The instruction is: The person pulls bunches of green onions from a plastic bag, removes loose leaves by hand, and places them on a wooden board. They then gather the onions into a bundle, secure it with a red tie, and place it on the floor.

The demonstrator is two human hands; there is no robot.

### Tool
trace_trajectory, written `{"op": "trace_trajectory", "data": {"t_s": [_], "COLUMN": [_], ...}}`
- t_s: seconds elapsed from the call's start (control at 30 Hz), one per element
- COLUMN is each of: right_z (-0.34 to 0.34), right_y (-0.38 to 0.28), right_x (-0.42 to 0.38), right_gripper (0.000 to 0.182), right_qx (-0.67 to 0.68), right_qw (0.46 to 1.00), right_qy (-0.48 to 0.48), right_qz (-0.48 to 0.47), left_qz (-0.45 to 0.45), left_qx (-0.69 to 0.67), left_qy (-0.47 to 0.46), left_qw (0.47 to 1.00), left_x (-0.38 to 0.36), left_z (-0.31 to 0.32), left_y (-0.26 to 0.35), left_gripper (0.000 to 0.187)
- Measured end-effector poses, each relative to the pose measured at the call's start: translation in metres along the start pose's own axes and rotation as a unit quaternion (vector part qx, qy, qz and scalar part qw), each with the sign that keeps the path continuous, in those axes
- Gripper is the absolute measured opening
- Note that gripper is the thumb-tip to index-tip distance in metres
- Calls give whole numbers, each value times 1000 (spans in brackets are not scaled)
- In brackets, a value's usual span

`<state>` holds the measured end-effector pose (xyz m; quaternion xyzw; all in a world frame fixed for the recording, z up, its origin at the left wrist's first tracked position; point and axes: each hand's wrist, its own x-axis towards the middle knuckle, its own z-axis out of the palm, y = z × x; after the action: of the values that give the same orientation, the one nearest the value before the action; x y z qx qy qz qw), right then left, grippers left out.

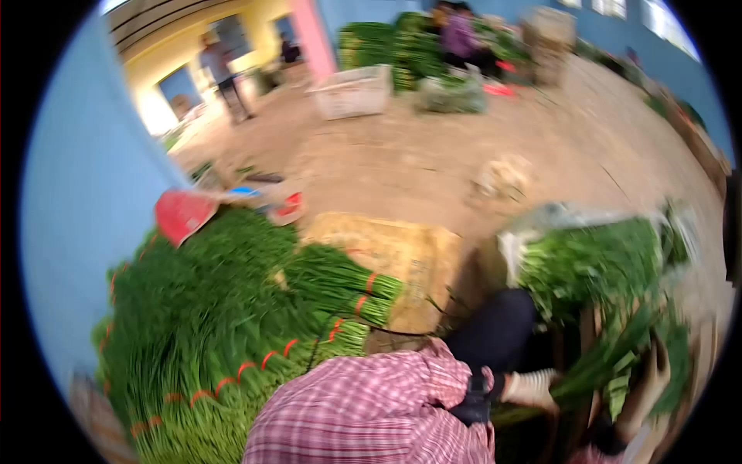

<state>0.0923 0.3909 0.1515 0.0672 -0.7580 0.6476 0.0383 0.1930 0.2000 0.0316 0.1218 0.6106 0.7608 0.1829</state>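
Observation:
My left hand (533,388), in a striped glove or cuff, closes on the stem end of a bunch of long green leafy stalks (591,375). The bunch slants up to the right, its leaves spreading toward my right hand (655,375). That hand is blurred, its fingers stretched upward beside the leaves. Above both hands, loose greens (595,263) lie heaped on clear plastic wrapping. To my left is a big pile of thin chive-like greens (209,309) in bundles tied with orange-red bands, and two small tied bundles (348,282) lie at its right edge.
A yellowish woven sack (410,255) lies flat on the floor beyond my knee (495,329). Further off are a white crate (352,93), a plastic-wrapped bundle (452,94), a person in purple (461,35) beside stacked greens, and a standing person (220,69). A blue wall (93,193) bounds the left.

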Motion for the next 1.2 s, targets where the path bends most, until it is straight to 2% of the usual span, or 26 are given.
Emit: {"op": "trace_trajectory", "data": {"t_s": [0.03,0.07,0.1,0.13,0.17,0.2,0.23,0.3,0.37,0.4,0.43,0.5,0.57,0.63,0.7,0.77,0.8,0.83,0.93,1.03,1.07,1.1,1.17,1.2], "right_z": [-4,2,18,18,21,14,2,-30,-51,-55,-58,-49,-29,2,22,32,29,32,21,8,4,0,-13,-19], "right_y": [29,14,4,8,0,-11,-27,-51,-80,-69,-28,11,29,45,49,45,38,37,24,6,7,17,50,56], "right_x": [17,16,15,20,22,20,10,-38,-96,-109,-123,-145,-158,-160,-156,-150,-152,-149,-116,-81,-69,-59,-40,-40], "right_gripper": [30,28,28,27,26,25,26,29,37,48,56,61,63,65,67,62,53,43,20,21,22,23,24,29], "right_qx": [-37,-73,-106,-90,-19,-41,-44,51,-2,-129,-316,-523,-269,-69,-73,24,203,229,156,219,221,246,313,362], "right_qw": [998,995,987,987,985,962,944,951,996,986,948,846,962,998,997,997,958,960,982,962,956,947,903,874], "right_qy": [44,69,120,130,162,208,240,200,64,-7,-26,-33,11,15,-30,-65,-83,-47,5,83,112,138,138,124], "right_qz": [-39,12,-8,-23,-63,-175,-221,-228,-54,106,37,99,42,5,20,42,185,156,108,143,158,154,261,300], "left_qz": [-2,-49,-58,-20,-92,-62,-83,-88,-52,1,56,22,13,11,6,-4,-18,-32,-26,-57,-69,-66,-112,-128], "left_qx": [13,39,-47,-83,-120,-96,-76,-84,-180,-258,-331,-296,-312,-333,-344,-329,-309,-289,-220,-196,-199,-145,23,141], "left_qy": [-9,-21,-30,-31,-36,-25,-46,-20,31,36,53,18,20,10,-18,-39,-57,-75,-163,-263,-326,-362,-250,-220], "left_qw": [1000,998,997,996,988,993,993,992,982,965,941,955,950,943,939,943,949,954,962,943,922,918,961,957], "left_x": [1,-2,0,2,-2,-2,-1,-2,2,7,13,27,37,48,50,59,69,82,134,216,243,265,298,326], "left_z": [-1,-1,3,3,7,9,4,0,-1,1,-2,-21,-17,-10,9,20,19,18,34,39,44,49,58,54], "left_y": [6,22,15,3,23,30,29,27,51,58,62,61,58,50,60,70,74,80,117,132,130,125,97,60], "left_gripper": [56,54,51,50,48,47,40,33,31,29,28,26,25,24,26,28,29,29,35,37,38,40,48,59]}}
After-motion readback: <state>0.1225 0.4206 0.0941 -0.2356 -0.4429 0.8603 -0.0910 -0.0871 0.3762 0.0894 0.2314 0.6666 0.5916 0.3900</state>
